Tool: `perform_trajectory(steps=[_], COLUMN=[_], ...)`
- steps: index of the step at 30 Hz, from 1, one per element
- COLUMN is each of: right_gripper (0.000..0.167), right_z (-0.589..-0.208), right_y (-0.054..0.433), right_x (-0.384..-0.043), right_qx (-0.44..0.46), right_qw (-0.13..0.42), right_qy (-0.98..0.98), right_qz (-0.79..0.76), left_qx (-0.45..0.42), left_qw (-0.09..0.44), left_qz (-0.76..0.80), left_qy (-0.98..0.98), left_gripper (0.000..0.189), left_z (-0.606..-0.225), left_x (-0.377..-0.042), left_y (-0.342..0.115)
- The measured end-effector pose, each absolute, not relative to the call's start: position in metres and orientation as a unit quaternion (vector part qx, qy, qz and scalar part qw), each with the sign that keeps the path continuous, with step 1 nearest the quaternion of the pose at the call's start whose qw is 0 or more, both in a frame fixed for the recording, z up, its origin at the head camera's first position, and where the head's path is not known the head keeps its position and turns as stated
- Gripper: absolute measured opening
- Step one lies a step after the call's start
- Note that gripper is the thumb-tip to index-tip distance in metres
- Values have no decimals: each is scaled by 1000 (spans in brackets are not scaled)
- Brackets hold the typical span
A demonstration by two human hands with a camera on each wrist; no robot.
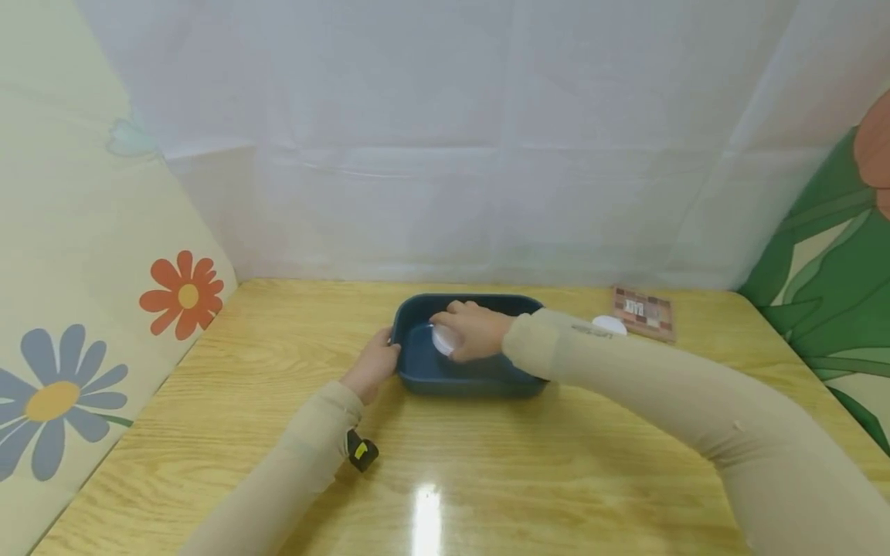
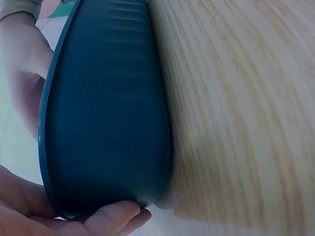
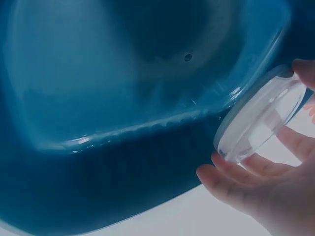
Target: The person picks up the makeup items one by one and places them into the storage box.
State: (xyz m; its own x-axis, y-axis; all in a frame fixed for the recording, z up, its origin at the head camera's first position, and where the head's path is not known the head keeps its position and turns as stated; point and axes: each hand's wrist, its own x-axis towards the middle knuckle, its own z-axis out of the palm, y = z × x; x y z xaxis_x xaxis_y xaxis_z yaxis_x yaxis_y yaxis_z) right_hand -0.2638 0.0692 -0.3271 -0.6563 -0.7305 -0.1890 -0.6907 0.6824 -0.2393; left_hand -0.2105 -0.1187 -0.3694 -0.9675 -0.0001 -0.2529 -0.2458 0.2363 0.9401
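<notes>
A dark blue rectangular basin (image 1: 445, 388) with rounded corners stands on the wooden table. My left hand (image 1: 378, 361) grips its left end, with the thumb and fingers wrapped at the rim and outer wall in the left wrist view. Over the basin's inside, my right hand (image 1: 480, 330) holds a shallow round case (image 3: 261, 118) of clear plastic with a whitish layer. The thumb is at one side of the case and the fingers at the other. The case is tilted close to the basin's inner wall, and smooth blue floor shows beside it.
To the right of the basin, partly behind my right sleeve, lie a white round disc (image 1: 609, 324) and a flat brown checkered box (image 1: 643, 313). A white cloth (image 1: 445, 193) hangs behind the table (image 1: 278, 347), with flower-patterned panels at both sides.
</notes>
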Motion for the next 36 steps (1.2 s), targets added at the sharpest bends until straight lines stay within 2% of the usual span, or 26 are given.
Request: perform_trajectory(steps=[20, 30, 36], right_gripper=[68, 70, 70], right_z=[-328, -348, -347], right_y=[51, 45, 40], right_x=[-268, -286, -286], right_qx=[-417, -446, -448], right_qw=[149, 135, 141], right_qy=[896, 885, 883], right_qz=[-31, -5, 5], left_qx=[-71, -73, -76], left_qw=[103, 108, 110], left_qz=[621, 620, 623], left_qy=[774, 774, 770], left_gripper=[47, 47, 47], left_z=[-371, -371, -369], left_x=[-208, -208, -208], left_y=[-118, -120, -120])
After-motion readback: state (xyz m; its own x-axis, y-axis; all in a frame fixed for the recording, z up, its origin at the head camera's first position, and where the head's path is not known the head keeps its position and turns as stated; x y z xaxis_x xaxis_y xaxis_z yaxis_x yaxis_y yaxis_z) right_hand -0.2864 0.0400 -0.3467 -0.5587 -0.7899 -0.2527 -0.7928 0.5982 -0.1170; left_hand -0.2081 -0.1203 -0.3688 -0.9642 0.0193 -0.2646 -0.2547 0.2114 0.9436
